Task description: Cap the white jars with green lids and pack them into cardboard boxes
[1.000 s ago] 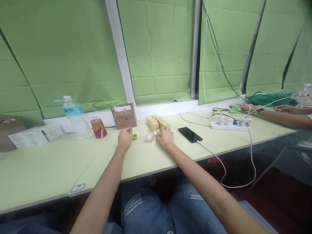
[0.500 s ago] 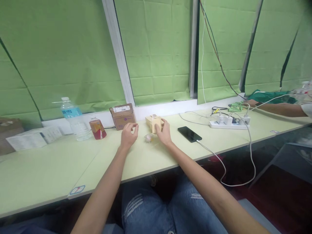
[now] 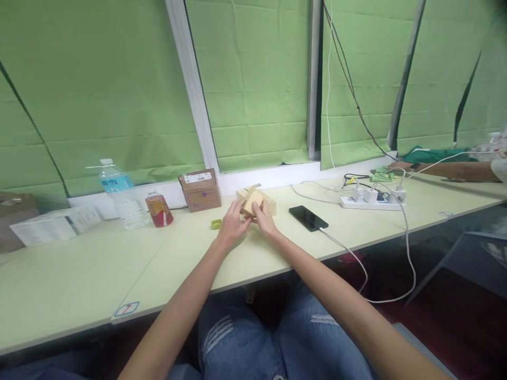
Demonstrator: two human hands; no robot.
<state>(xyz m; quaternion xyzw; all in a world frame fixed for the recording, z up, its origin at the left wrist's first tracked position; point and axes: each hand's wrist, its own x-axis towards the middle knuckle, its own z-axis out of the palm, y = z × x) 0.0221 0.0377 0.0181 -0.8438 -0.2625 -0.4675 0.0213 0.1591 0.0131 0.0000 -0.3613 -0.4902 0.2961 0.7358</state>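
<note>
Both my hands meet over the middle of the table around a small tan cardboard box (image 3: 253, 200), held tilted. The fingers of my left hand (image 3: 233, 224) are closed on its left side. My right hand (image 3: 264, 219) grips its right side, thumb on the near face. Just behind it is a larger pale-tan box (image 3: 270, 203), partly hidden by the held box and my fingers. A small yellow-green object (image 3: 216, 224) lies on the table left of my left hand; its kind is unclear.
A brown carton (image 3: 200, 194), a red-and-orange drink bottle (image 3: 159, 209) and a large water bottle (image 3: 124, 198) stand to the left. A black phone (image 3: 308, 218) on a white cable and a power strip (image 3: 372, 203) lie right. Another person's arm (image 3: 455, 171) reaches in at far right.
My left hand has moved right and taken hold of the small box along with my right hand. The box has tilted. The yellow-green object now shows; the small clear round item is out of sight.
</note>
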